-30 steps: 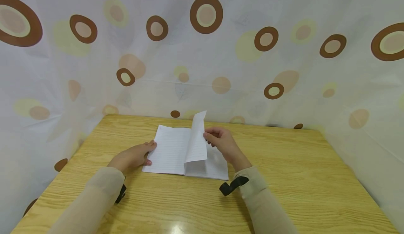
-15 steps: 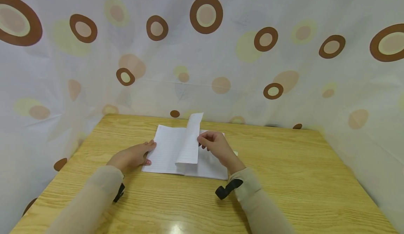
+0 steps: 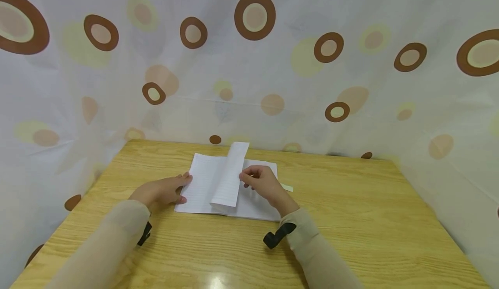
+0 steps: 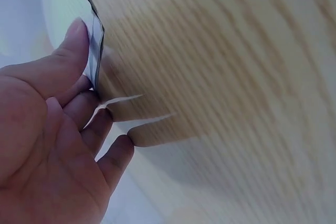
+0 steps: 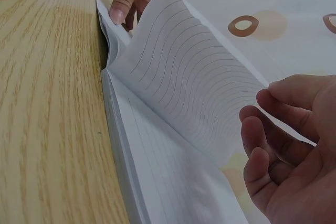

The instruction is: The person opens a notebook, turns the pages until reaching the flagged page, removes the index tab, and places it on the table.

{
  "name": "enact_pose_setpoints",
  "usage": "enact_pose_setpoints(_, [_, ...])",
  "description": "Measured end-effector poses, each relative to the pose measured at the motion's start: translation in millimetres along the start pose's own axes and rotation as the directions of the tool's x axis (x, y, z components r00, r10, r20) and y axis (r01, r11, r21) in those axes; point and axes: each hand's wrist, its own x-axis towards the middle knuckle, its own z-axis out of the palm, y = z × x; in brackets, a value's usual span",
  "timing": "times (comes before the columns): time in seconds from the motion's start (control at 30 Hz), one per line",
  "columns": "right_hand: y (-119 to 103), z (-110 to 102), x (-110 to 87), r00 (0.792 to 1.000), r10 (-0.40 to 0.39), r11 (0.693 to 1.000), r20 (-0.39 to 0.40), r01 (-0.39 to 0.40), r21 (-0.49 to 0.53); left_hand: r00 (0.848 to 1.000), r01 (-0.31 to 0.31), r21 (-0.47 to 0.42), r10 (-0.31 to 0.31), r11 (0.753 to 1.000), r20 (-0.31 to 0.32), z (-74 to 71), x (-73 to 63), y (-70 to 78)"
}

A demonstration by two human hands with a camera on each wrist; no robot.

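Observation:
A lined notebook (image 3: 200,180) lies spread on the wooden table. One lined page (image 3: 230,178) stands lifted from the middle, curving over toward the left side. My right hand (image 3: 265,187) pinches that page's free edge between thumb and forefinger, its other fingers curled, as the right wrist view shows. At the notebook's left edge, my left hand (image 3: 161,191) grips it, thumb (image 4: 79,40) on the page side and fingers bent by the edge near the tabletop. Under the lifted page, part of the right-hand page (image 5: 163,156) is hidden in the head view.
A small pale slip (image 3: 287,187) pokes out beyond the notebook's right side. The wooden table (image 3: 351,219) reaches a patterned curtain (image 3: 273,81) along its back and sides. A black strap (image 3: 279,235) hangs from the right wrist.
The right hand has moved left and slightly nearer, carrying the page over toward the left side. The pale slip at the right has come into view. The left hand stays at the notebook's edge.

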Motion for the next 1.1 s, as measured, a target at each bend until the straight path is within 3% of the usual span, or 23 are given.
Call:
enact_pose_setpoints(0.53, [0, 9, -3.4, 0.997, -0.06, 0.998, 0.044, 0.061, -0.012, 0.999, -0.047, -0.026, 0.047, 0.999, 0.001, -1.9, -0.4, -3.2])
enact_pose_setpoints(0.7, [-5, 9, -6.1, 0.995, -0.044, 0.999, 0.092, 0.045, 0.001, 0.998, -0.061, -0.034, 0.061, 0.998, 0.005, -2.4, -2.6, -2.7])
enact_pose_setpoints(1.1, [-1, 13, -5.8, 0.977, 0.015, 0.995, 0.214, 0.006, -0.101, 0.995, -0.091, -0.08, 0.089, 0.993, -0.038, -2.9, 1.1, -16.7])
